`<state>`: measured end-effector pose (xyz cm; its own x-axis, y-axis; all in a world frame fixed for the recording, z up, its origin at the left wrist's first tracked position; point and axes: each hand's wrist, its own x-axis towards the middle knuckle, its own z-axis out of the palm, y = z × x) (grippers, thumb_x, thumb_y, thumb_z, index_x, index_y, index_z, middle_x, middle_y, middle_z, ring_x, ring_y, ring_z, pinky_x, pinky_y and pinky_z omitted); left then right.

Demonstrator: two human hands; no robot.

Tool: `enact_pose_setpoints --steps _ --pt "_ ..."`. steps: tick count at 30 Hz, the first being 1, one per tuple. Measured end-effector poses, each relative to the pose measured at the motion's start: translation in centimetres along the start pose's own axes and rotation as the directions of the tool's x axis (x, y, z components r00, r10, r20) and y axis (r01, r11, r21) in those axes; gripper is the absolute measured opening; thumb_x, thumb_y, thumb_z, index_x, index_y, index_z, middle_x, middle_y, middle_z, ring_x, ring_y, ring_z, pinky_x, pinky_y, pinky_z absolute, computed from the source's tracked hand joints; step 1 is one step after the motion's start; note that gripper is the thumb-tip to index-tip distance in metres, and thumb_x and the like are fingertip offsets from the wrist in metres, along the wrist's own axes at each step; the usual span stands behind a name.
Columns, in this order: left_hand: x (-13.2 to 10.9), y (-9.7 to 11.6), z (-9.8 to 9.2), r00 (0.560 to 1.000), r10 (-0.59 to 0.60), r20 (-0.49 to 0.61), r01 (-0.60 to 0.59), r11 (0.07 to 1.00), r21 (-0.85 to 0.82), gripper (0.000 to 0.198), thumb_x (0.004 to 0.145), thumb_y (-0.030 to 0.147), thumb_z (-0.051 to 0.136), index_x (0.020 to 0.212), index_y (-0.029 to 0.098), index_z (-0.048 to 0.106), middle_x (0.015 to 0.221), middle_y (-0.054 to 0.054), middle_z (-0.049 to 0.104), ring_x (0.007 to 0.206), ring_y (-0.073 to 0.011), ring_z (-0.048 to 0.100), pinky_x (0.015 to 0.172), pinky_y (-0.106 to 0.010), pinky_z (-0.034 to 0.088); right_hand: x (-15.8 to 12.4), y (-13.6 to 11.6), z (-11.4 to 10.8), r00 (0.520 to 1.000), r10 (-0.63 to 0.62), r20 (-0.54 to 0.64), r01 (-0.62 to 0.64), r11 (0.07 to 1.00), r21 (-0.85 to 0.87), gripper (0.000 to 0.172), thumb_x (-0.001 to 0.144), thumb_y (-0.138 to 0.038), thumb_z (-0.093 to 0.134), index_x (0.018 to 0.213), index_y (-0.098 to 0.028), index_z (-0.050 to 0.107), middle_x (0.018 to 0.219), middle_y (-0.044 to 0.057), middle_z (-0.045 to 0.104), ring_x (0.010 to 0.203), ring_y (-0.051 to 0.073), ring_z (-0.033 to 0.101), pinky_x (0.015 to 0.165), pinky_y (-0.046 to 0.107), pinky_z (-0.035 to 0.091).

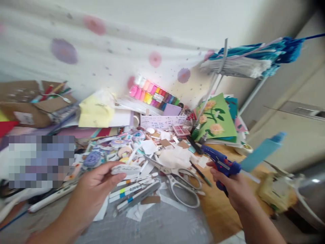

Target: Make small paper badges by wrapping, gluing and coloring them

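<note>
Between the thumb and fingers of my left hand (101, 181) is a small flat white piece with a patterned, rounded edge (126, 169); its exact kind is unclear. My right hand (232, 188) is wrapped round a blue glue gun (220, 161), whose nozzle points up and to the left. Large scissors (181, 184) with pale grey handles lie between my hands, blades toward the back left. Just below my left hand's piece lie several markers (134, 193). A dark pencil (200, 173) rests on the table beside the glue gun.
Paper scraps, a purple yarn-like piece (91, 158) and small crafts crowd the table. Behind stand a cardboard box (22, 108), a tray of coloured clay (154, 95) and a green flower card (215, 118). Blue and white pipe cleaners (254, 57) hang at upper right.
</note>
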<state>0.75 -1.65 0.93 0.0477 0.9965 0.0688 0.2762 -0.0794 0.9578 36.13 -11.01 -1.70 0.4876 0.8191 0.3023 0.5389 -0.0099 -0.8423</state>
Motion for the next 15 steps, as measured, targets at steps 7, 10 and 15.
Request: enact_pose_setpoints --steps 7,10,15 --pt "0.8 -0.2 -0.8 0.998 0.051 0.021 -0.049 0.992 -0.114 0.023 0.065 0.031 0.075 0.083 0.016 0.072 0.079 -0.004 0.076 0.074 -0.0225 0.07 0.066 -0.03 0.055 -1.6 -8.3 9.5 0.83 0.04 0.556 -0.367 0.79 0.491 0.035 0.063 -0.048 0.078 0.08 -0.017 0.073 0.069 0.005 0.066 0.054 0.013 0.051 0.053 0.027 0.042" --pt "0.9 0.1 -0.9 0.999 0.05 -0.002 -0.049 0.989 -0.137 0.021 0.063 0.028 0.076 0.08 0.016 0.073 0.077 -0.003 0.077 0.074 -0.0228 0.07 0.068 -0.031 0.055 -2.1 -9.0 10.6 0.791 0.044 0.61 -0.391 0.804 0.449 0.036 0.062 -0.049 0.078 0.076 -0.017 0.074 0.065 0.003 0.064 0.056 0.014 0.05 0.054 0.026 0.041" --pt "0.9 0.3 -0.8 0.999 0.024 0.03 -0.018 0.985 -0.174 0.014 0.059 0.021 0.077 0.073 0.019 0.075 0.077 -0.003 0.078 0.074 -0.022 0.071 0.069 -0.031 0.056 -2.3 -8.1 10.8 0.77 0.044 0.637 -0.403 0.807 0.431 0.036 0.062 -0.051 0.077 0.076 -0.018 0.073 0.056 0.001 0.057 0.054 0.014 0.049 0.056 0.029 0.044"
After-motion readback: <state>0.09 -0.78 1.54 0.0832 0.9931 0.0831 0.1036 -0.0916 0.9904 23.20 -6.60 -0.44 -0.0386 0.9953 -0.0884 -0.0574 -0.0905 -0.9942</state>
